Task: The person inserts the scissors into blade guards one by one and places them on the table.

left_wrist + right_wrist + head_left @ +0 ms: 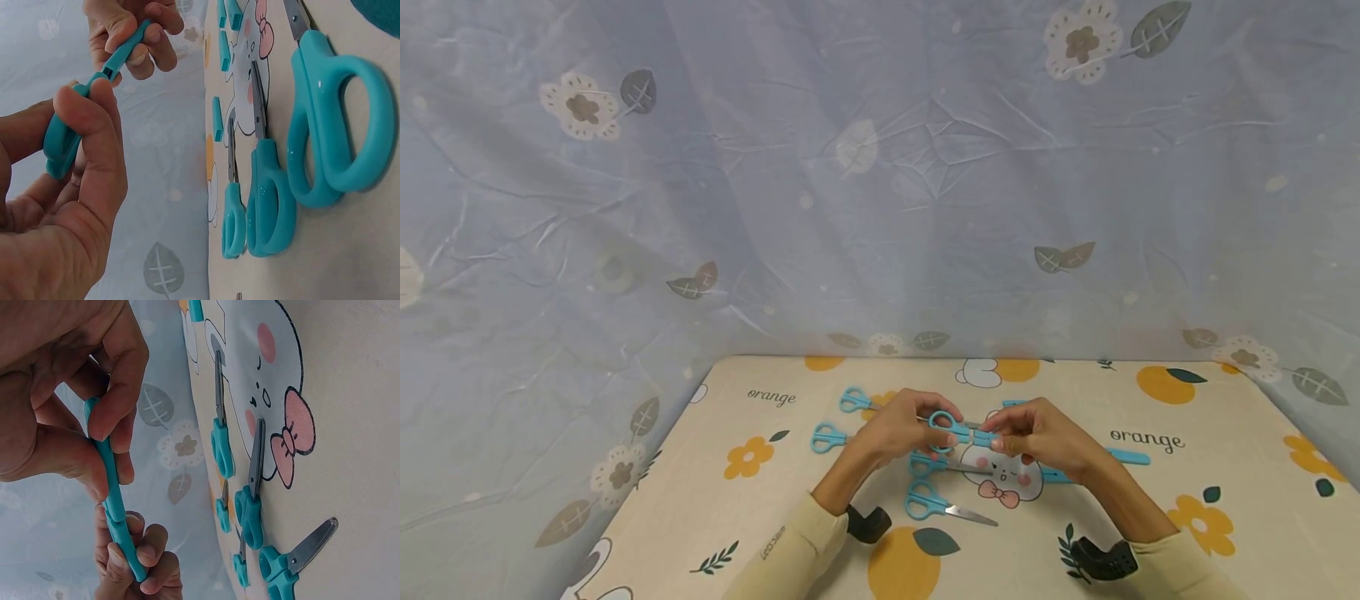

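Above the table, my left hand grips a pair of blue scissors by the handle loops, fingers and thumb on either side. My right hand pinches a blue blade cover between thumb and fingers. In the right wrist view the cover sits in line with the scissors, its end right at the handles, and hides most of the blades. Below the hands lie several more blue scissors with bare metal blades, among them one pair in front and another to the left.
Loose blue blade covers lie on the right side, one beyond my right wrist and another farther back. A cream tablecloth printed with oranges, flowers and a rabbit covers the table. Behind it hangs a pale blue patterned curtain.
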`<action>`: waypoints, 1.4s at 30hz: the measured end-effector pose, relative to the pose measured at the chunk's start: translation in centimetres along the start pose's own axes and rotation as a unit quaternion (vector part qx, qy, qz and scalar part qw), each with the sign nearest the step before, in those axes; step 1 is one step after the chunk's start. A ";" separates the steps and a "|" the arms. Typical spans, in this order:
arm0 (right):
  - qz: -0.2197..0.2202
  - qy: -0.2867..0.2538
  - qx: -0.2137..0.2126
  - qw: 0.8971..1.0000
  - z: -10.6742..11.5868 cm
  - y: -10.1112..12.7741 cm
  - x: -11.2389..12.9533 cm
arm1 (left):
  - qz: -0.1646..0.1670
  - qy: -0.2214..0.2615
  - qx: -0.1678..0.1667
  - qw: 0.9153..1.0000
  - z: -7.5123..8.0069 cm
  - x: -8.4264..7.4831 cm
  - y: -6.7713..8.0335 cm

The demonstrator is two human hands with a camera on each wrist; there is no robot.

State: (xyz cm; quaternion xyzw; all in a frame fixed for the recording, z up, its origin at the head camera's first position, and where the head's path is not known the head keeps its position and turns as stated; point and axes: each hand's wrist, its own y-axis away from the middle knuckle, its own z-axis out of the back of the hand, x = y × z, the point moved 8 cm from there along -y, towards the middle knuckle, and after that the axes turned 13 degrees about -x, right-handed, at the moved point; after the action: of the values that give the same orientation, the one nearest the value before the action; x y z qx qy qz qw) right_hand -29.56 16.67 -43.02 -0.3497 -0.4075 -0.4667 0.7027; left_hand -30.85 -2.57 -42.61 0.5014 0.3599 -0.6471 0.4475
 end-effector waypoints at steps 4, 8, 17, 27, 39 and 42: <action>-0.002 -0.002 0.000 1.000 0.0 0.0 0.1 | 0.010 0.006 -0.002 1.000 0.0 0.0 0.0; -0.005 -0.005 0.000 1.000 -0.1 0.0 0.0 | 0.016 0.011 -0.003 1.000 -0.1 0.1 0.1; -0.013 -0.019 0.009 1.000 -0.3 0.0 -0.1 | 0.011 0.008 -0.002 1.000 -0.2 0.0 0.3; -0.024 -0.027 0.013 0.999 -0.4 0.0 -0.2 | 0.003 -0.008 -0.003 1.000 -0.3 -0.1 0.3; -0.026 -0.040 0.010 0.999 -0.5 0.0 -0.3 | 0.006 -0.010 -0.011 1.000 -0.3 0.0 0.3; -0.030 -0.048 0.008 0.998 -0.6 0.1 -0.3 | 0.010 -0.003 -0.013 1.000 -0.4 0.1 0.3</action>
State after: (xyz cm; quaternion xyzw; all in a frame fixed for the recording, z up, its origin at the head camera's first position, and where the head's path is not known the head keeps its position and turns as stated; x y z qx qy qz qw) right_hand -29.42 16.31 -43.51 -0.3539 -0.4550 -0.4670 0.6705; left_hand -30.46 -2.35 -42.76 0.4971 0.3617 -0.6398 0.4612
